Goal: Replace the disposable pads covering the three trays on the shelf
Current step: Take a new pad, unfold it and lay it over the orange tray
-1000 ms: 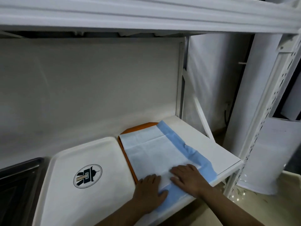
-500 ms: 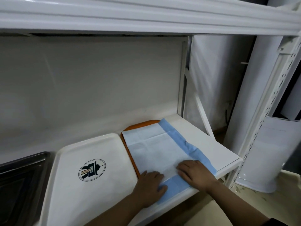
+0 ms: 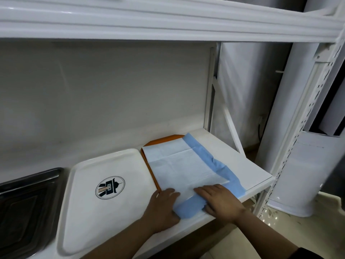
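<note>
My hands work a disposable pad (image 3: pixel 179 165) onto the orange tray (image 3: pixel 149 165), the rightmost of three trays on the white shelf (image 3: pixel 248 171). The pad is pale white in the middle, creased into squares from its folds, with a blue border that runs rumpled along its right side and across its near edge. It covers nearly all of the orange tray, leaving only a thin strip showing along the left side and at the far left corner. My left hand (image 3: pixel 162 206) lies at the pad's near left corner, fingers on the white sheet and the blue edge bunched against the palm; whether it pinches the fold I cannot tell. My right hand (image 3: pixel 220 200) rests flat, fingers spread, on the pad's near edge. Just left of the orange tray sits one white tray (image 3: pixel 89 199), bare, with a round dark emblem (image 3: pixel 110 187) printed on it. Left of that is one metal tray (image 3: pixel 24 202), also bare and partly out of view. A slanted white brace (image 3: pixel 233 131) of the rack stands beyond the orange tray's right side, and an upper shelf beam (image 3: pixel 168 21) hangs overhead.
</note>
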Motion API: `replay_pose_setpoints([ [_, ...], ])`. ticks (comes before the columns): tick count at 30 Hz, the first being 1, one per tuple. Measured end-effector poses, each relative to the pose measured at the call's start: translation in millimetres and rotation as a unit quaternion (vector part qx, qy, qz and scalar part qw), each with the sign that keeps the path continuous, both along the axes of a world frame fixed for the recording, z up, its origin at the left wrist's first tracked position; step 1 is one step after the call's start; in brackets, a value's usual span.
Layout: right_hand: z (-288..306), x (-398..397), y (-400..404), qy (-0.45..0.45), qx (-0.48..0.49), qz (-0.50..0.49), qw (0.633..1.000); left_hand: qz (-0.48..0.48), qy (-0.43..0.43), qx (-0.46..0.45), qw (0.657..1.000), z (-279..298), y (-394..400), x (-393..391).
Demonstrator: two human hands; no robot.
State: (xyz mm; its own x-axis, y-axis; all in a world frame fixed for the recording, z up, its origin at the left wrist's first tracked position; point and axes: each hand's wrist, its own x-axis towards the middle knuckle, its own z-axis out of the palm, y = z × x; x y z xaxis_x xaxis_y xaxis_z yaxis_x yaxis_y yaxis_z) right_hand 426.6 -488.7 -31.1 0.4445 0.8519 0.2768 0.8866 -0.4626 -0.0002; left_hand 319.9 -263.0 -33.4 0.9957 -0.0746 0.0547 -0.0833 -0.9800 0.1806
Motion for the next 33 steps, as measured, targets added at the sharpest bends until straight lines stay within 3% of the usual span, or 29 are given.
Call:
replay_pose_setpoints([
  [3,1.6,-4.7,1.0,-0.001,-0.013,-0.015,1.0,0.028,-0.067,-0.003,0.997,5.4,-1.6,0.9],
  [7,-2.6,-9.5,8.3,-0.034,-0.008,-0.019,0.999,0.047,-0.047,-0.018,0.998,13.0,-3.7,-1.6],
  [10,-4.4,-7.7,15.4,-0.069,0.042,0.001,0.997,0.097,0.013,-0.19,0.977,18.1,-12.0,-4.0],
  [12,-3.7,-7.0,17.6,-0.101,0.065,-0.007,0.993,0.171,0.078,-0.375,0.908,26.8,-16.1,-3.1],
  [15,-3.8,-6.3,18.3,-0.132,0.091,-0.017,0.987,0.288,0.159,-0.622,0.711,42.7,-20.3,-0.2],
  [17,-4.3,-5.9,17.7,-0.136,0.094,-0.017,0.986,0.317,0.167,-0.723,0.591,50.3,-23.4,1.8],
  [18,-4.6,-5.6,17.6,-0.135,0.094,-0.015,0.986,0.323,0.164,-0.753,0.55,51.7,-25.5,3.3],
  [19,-5.8,-5.0,17.7,-0.137,0.092,-0.009,0.986,0.323,0.158,-0.769,0.529,52.7,-27.8,4.1],
  [25,-14.2,8.1,1.3,-0.138,0.063,-0.038,0.988,0.316,0.14,-0.761,0.549,45.9,-33.9,12.3],
  [30,-9.4,37.1,-31.2,-0.111,0.041,-0.162,0.98,0.326,0.143,-0.754,0.552,35.3,-26.4,10.6],
  [33,-6.8,52.9,-45.1,-0.077,0.022,-0.302,0.95,0.329,0.143,-0.749,0.556,34.5,-28.0,8.6],
])
